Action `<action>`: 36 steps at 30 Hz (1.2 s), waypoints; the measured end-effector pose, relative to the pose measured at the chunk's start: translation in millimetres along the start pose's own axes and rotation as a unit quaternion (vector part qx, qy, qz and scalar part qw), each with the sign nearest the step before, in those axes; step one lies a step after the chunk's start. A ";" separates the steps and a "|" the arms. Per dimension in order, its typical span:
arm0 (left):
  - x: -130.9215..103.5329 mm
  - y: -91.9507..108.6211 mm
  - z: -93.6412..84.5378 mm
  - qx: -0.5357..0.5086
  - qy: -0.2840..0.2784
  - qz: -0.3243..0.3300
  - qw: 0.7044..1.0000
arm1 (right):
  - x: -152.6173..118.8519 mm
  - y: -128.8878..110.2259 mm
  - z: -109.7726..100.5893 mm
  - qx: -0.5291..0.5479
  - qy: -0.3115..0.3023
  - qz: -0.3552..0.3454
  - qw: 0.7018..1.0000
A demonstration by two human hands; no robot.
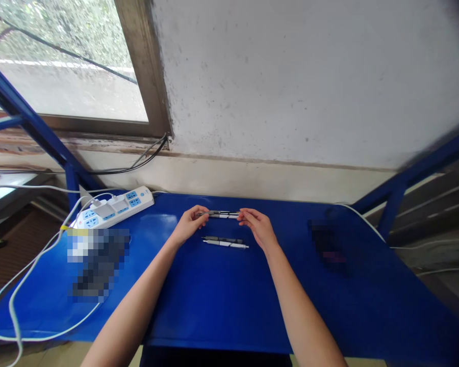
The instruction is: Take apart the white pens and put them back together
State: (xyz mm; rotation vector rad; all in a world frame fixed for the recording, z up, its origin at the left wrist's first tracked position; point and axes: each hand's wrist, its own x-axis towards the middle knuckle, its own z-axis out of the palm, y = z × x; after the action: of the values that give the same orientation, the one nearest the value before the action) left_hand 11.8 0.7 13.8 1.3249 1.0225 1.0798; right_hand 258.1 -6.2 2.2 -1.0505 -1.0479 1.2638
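Two slim pens (224, 214), one dark and one partly white, are held side by side above the back half of the blue table. My left hand (193, 223) pinches their left ends between thumb and fingers. At their right ends, the fingers of my right hand (255, 225) are closed in a similar pinch. Nearer to me, a white pen (225, 244) lies crosswise on the table, with a dark pen (224, 239) right behind it. The lying pair is below the gap between my hands, touched by neither.
A white power strip (117, 208) with plugs sits at the table's (214, 306) back left. In front of it is a pixelated dark object (101, 265), with a white cable (13, 306) looping round. A dark object (327, 244) lies right. Blue frame bars (42, 130) and a wall (290, 92) bound the table.
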 end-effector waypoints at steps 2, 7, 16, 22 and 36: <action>0.3 -0.9 0.9 0.012 -0.006 -0.002 1.000 | -1.9 -0.9 2.8 -0.067 0.000 -0.011 0.998; -1.4 -1.0 3.3 0.092 -0.055 -0.004 0.994 | -9.1 -1.5 15.7 -0.281 -0.031 -0.063 0.957; 0.0 -0.8 0.7 0.037 -0.001 -0.011 0.999 | -1.4 -3.1 -6.6 -0.417 0.147 -0.170 0.880; 2.2 -3.8 -0.9 -0.011 0.017 -0.010 1.000 | 7.2 12.5 -37.8 -0.533 0.215 -0.125 0.809; 2.5 -0.5 0.9 -0.040 0.039 -0.011 0.998 | 9.5 5.9 -27.3 -0.236 0.108 -0.036 0.965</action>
State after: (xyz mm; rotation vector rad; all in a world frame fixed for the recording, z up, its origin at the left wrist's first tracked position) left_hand 13.2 3.0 13.4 1.2127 1.0399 1.1513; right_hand 283.8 2.8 -9.0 -1.4604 -1.2348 0.8329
